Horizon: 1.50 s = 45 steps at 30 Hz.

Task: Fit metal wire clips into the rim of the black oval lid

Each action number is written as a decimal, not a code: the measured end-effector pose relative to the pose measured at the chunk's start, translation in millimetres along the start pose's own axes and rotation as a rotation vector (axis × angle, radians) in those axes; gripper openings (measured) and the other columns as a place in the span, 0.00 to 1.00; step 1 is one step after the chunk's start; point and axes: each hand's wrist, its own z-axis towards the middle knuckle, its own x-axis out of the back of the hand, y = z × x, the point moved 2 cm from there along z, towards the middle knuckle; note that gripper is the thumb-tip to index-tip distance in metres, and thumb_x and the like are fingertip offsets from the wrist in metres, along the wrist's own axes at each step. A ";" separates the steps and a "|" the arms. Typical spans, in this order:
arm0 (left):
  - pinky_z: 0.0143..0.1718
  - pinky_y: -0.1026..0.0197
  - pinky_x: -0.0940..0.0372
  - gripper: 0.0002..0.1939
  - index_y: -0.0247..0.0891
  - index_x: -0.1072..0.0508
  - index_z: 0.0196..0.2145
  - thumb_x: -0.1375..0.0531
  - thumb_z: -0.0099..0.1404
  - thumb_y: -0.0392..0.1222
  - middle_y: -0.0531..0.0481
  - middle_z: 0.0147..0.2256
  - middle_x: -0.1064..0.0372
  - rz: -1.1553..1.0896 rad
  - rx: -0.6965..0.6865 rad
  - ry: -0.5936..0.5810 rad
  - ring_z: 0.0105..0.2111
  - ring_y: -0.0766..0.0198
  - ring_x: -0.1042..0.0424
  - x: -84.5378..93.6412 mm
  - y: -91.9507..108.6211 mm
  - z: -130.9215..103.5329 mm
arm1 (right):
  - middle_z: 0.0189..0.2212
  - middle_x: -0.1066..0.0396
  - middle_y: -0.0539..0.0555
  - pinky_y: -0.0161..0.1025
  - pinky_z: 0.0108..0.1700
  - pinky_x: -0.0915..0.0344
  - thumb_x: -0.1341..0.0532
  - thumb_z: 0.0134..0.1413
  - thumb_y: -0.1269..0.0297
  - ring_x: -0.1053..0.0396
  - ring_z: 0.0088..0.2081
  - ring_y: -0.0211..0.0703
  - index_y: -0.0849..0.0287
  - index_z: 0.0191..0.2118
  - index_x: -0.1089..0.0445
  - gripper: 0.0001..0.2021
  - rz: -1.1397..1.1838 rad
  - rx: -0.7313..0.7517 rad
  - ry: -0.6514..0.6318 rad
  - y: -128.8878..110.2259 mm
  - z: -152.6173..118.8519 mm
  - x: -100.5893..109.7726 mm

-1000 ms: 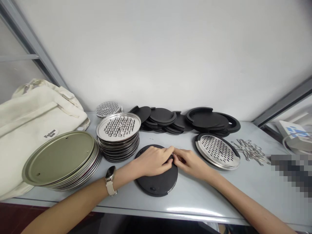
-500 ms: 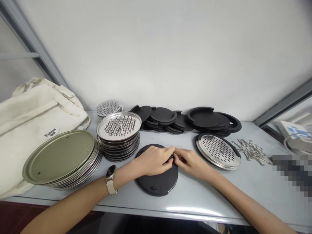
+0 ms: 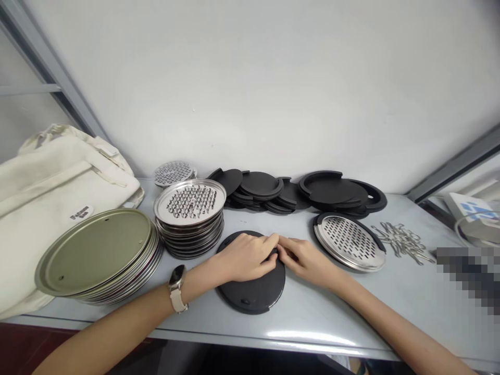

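Observation:
A round black disc [image 3: 250,291] lies flat on the grey table in front of me. My left hand [image 3: 248,258] rests over it, with its fingers closed at the disc's right upper edge. From the right, my right hand [image 3: 304,259] meets it there, and its bent fingertips pinch at the same edge. Both sets of fingertips touch each other. Whatever small part they pinch is hidden between them. To the right lies a round slotted metal grater plate [image 3: 349,242] with a black rim, stacked on similar plates.
Left stand a stack of olive-topped round plates [image 3: 97,255] and a stack of metal grater discs [image 3: 191,203], with a cream bag [image 3: 58,182] behind. Black rings and discs [image 3: 260,185] line the wall. Metal clips [image 3: 402,240] lie in a pile at right, near a white box [image 3: 471,213].

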 end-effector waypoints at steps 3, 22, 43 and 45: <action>0.25 0.60 0.45 0.04 0.38 0.45 0.36 0.51 0.67 0.40 0.53 0.29 0.33 0.001 -0.008 0.005 0.26 0.60 0.31 -0.4 0.0 0.1 | 0.24 0.35 0.50 0.34 0.29 0.44 0.54 0.63 0.65 0.40 0.24 0.37 0.58 0.34 0.39 0.10 0.003 0.001 0.000 -0.4 -0.2 0.0; 0.23 0.61 0.47 0.05 0.38 0.45 0.36 0.50 0.66 0.40 0.53 0.28 0.34 0.015 0.011 0.010 0.25 0.60 0.31 -1.0 0.1 1.1 | 0.21 0.39 0.48 0.33 0.27 0.47 0.53 0.63 0.62 0.44 0.22 0.35 0.59 0.29 0.39 0.13 -0.013 -0.004 0.011 1.4 0.0 -0.8; 0.25 0.61 0.43 0.05 0.37 0.44 0.37 0.51 0.66 0.41 0.51 0.29 0.33 0.005 0.028 -0.005 0.27 0.59 0.30 -0.3 0.3 0.3 | 0.26 0.34 0.51 0.36 0.32 0.41 0.56 0.66 0.62 0.38 0.25 0.38 0.58 0.35 0.38 0.13 0.030 -0.008 0.002 -0.6 0.6 0.3; 0.25 0.61 0.43 0.05 0.37 0.44 0.37 0.51 0.66 0.41 0.51 0.29 0.33 0.003 0.027 -0.006 0.26 0.59 0.30 0.0 0.3 0.3 | 0.26 0.33 0.51 0.36 0.32 0.41 0.56 0.66 0.62 0.38 0.25 0.38 0.58 0.35 0.38 0.13 0.040 -0.009 0.005 -0.7 0.6 0.3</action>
